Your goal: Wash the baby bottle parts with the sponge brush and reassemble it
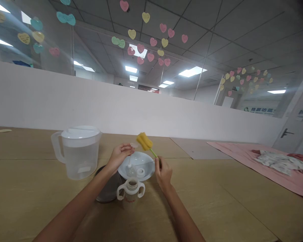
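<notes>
My right hand (163, 172) is closed round the green stick of a sponge bottle brush (144, 141), its yellow head raised over the bowl. Between the fingers of my left hand (120, 156) is a small translucent cap (134, 145), close to the sponge but apart from it. Below both hands sits a white bowl (149, 168). In it lie a clear bottle nipple (131, 170) and a white ring (140, 172). Nearer to me stands an uncapped baby bottle (130, 195) with two white handles and red lettering.
A lidded clear pitcher (81, 154) of water stands on the left. Under my left forearm is a dark round container (108, 188), partly hidden. On the right, a pink cloth (242, 152) bears a doll-like figure in patterned clothes (280, 161). A white wall (131, 111) runs behind the table.
</notes>
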### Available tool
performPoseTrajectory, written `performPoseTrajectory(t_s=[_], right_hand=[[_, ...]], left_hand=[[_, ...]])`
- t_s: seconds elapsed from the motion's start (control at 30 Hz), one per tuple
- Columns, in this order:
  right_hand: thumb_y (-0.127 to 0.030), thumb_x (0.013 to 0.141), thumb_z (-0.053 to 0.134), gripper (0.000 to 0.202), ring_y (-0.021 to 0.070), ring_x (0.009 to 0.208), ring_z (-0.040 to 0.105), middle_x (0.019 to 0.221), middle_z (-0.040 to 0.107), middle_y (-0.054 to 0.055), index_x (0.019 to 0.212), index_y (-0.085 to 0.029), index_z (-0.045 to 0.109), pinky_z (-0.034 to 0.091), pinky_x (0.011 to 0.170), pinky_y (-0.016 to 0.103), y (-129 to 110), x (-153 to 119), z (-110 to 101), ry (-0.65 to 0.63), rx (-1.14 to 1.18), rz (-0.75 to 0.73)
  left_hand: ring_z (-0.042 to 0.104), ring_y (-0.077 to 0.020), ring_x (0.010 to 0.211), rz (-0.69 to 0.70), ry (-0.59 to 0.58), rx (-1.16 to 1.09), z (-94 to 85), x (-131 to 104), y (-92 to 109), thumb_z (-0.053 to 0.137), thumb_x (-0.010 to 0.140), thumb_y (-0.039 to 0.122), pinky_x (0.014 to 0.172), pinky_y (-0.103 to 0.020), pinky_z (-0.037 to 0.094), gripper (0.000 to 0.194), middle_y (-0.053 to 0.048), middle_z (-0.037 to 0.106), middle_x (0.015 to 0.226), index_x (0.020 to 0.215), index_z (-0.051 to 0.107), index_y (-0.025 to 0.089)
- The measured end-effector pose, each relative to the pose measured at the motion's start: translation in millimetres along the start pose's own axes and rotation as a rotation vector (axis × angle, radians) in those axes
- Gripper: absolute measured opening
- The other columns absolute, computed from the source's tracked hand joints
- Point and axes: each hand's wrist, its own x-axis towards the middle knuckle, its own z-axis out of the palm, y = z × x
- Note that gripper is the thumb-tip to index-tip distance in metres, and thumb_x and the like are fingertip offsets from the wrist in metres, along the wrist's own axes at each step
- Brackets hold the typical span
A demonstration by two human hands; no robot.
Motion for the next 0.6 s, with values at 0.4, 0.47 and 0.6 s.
performPoseTrajectory(t_s=[0.4, 0.47, 0.6], right_hand=[[-0.04, 0.091, 0.028, 0.044, 0.011, 0.05, 0.049, 0.057, 0.059, 0.003, 0.069, -0.016, 0.057, 0.024, 0.048, 0.022, 4, -1, 5, -0.047, -0.113, 0.006], [-0.041, 0.091, 0.028, 0.044, 0.0112, 0.051, 0.05, 0.058, 0.06, 0.003, 0.071, -0.016, 0.058, 0.026, 0.049, 0.021, 6, -1, 6, -0.051, -0.091, 0.002], [-0.041, 0.091, 0.028, 0.045, 0.0107, 0.051, 0.05, 0.057, 0.059, 0.003, 0.071, -0.015, 0.059, 0.027, 0.05, 0.021, 6, -2, 8, -0.093, -0.069, -0.029]], left_hand=[[0.06, -0.0117, 0.069, -0.053, -0.021, -0.096, -3.6, 4, 2, 0.069, 0.064, 0.024, 0.069, -0.023, 0.045, 0.023, -0.007, 0.068, 0.08, 0.082, 0.063, 0.012], [0.06, -0.011, 0.068, -0.074, -0.026, -0.095, -2.8, 3, 3, 0.068, 0.066, 0.023, 0.069, -0.022, 0.046, 0.022, -0.007, 0.069, 0.08, 0.084, 0.064, 0.012], [0.059, -0.0103, 0.067, -0.117, -0.061, -0.076, 0.2, -1, 8, 0.067, 0.068, 0.022, 0.068, -0.021, 0.046, 0.018, -0.007, 0.069, 0.079, 0.082, 0.066, 0.011]])
